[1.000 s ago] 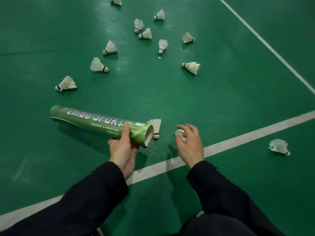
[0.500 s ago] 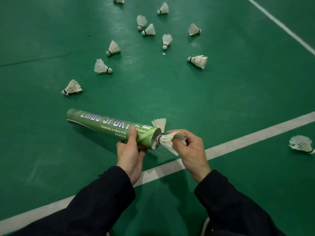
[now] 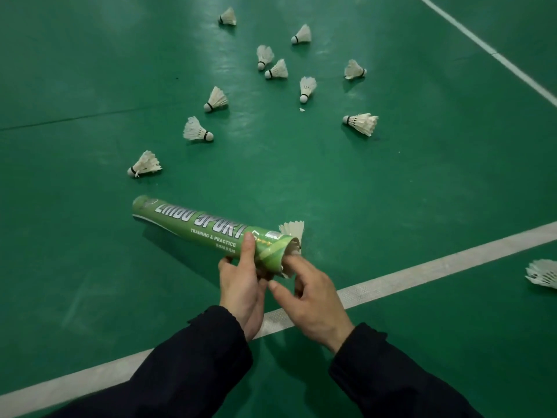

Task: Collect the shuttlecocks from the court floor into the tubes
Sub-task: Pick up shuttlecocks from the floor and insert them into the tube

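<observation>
A green shuttlecock tube [image 3: 208,229] is lying tilted above the court floor [image 3: 391,191], its closed end pointing away to the left and its open mouth facing right. The left hand [image 3: 244,285] is gripping it near the mouth, thumb lying across the top and fingers curling underneath. The right hand [image 3: 310,292] is sitting at the opening with its fingers loosely bent, fingertips pressing a white shuttlecock [image 3: 291,263] into the mouth; only feather edges are showing at the rim. Whether those fingers are pinching the feathers or only pushing is hard to tell. Just behind the mouth, another shuttlecock [image 3: 292,229] is standing with its feathers up. Ten more are lying scattered on the floor beyond the tube, and one [image 3: 542,273] is resting at the right edge. A white court line [image 3: 437,263] is running diagonally under the hands, and dark sleeves [image 3: 391,378] are covering both forearms.
</observation>
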The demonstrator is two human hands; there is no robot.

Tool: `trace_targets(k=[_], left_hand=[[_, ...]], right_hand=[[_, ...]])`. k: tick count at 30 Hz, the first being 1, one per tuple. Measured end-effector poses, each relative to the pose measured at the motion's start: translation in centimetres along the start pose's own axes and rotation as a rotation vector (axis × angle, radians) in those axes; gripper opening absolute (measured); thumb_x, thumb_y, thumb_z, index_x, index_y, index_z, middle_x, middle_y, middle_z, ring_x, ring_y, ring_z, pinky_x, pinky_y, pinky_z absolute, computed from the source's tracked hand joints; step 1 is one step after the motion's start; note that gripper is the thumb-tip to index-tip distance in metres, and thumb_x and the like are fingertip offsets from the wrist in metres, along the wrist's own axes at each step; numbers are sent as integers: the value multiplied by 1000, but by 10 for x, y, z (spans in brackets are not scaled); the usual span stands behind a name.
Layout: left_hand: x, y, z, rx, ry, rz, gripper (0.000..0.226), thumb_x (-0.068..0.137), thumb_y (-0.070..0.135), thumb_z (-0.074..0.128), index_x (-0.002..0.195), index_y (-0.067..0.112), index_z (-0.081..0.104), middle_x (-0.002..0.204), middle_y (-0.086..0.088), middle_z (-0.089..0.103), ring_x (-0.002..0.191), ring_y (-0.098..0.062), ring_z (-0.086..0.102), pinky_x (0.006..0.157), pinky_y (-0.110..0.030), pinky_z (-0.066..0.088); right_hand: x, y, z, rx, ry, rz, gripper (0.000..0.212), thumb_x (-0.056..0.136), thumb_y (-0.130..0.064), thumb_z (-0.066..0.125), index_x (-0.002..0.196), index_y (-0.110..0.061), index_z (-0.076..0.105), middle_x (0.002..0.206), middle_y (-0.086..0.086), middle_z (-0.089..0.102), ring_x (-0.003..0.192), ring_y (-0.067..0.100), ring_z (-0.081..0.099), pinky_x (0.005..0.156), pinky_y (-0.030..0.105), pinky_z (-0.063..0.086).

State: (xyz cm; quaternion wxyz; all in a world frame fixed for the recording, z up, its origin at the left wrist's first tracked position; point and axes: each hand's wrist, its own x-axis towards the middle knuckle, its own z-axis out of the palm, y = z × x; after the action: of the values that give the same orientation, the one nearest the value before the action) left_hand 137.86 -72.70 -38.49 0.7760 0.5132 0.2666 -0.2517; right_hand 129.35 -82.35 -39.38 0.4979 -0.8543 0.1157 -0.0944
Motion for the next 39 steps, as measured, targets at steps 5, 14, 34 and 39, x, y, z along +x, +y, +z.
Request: trace_targets(k=[5, 14, 34, 39], left_hand=[[1, -7, -7, 69, -24, 31, 83, 88, 45, 71, 154, 13, 33, 124, -12, 72, 103, -19, 76, 80, -31, 60], [30, 22, -41, -40, 141, 112, 87, 96, 38, 67, 162, 12, 18, 144, -15, 60, 117, -23, 69, 111, -44, 50], [27, 12, -32, -109, 105, 48, 66, 97, 40, 67, 145, 2, 43, 129, -16, 71, 111, -23, 74, 81, -31, 64], [8, 6, -21, -50, 13, 44, 69, 91, 43, 68, 144, 4, 45, 124, -14, 74, 105, -21, 76, 76, -27, 62]], right_hand=[[23, 0, 3, -181, -287, 226, 36, 97, -51, 51, 87, -18, 62, 76, -2, 66, 66, 15, 63, 69, 44, 55], [41, 30, 16, 82, 53, 287, 21, 101, -29, 56, 121, -26, 61, 121, -8, 66, 75, 5, 64, 73, 33, 58], [17, 12, 23, 137, -16, 48, 25, 98, -35, 59, 118, -23, 68, 96, -22, 63, 73, -6, 57, 64, 15, 45], [12, 11, 35, -55, -245, 76, 23, 91, -28, 45, 109, -20, 57, 89, -7, 62, 69, 4, 54, 67, 34, 50]])
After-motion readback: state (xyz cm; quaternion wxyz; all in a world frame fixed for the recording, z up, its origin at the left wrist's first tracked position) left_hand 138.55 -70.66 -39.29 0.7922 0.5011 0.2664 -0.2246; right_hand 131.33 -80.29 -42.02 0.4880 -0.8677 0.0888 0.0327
